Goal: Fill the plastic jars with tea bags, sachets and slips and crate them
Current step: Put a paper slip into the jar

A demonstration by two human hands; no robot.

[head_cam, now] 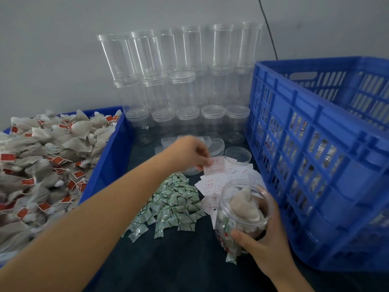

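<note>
Your right hand (267, 239) grips a clear, tilted jar (244, 211) packed with beige tea bags; your left hand (189, 152) pinches a white, red-printed slip (213, 167).

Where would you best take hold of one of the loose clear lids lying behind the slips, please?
Judging by its pose, take the loose lid by its rim, coming from above: it lies flat with its open side up, the shallow wall exposed, and the blue crate blocks the right side.
</note>
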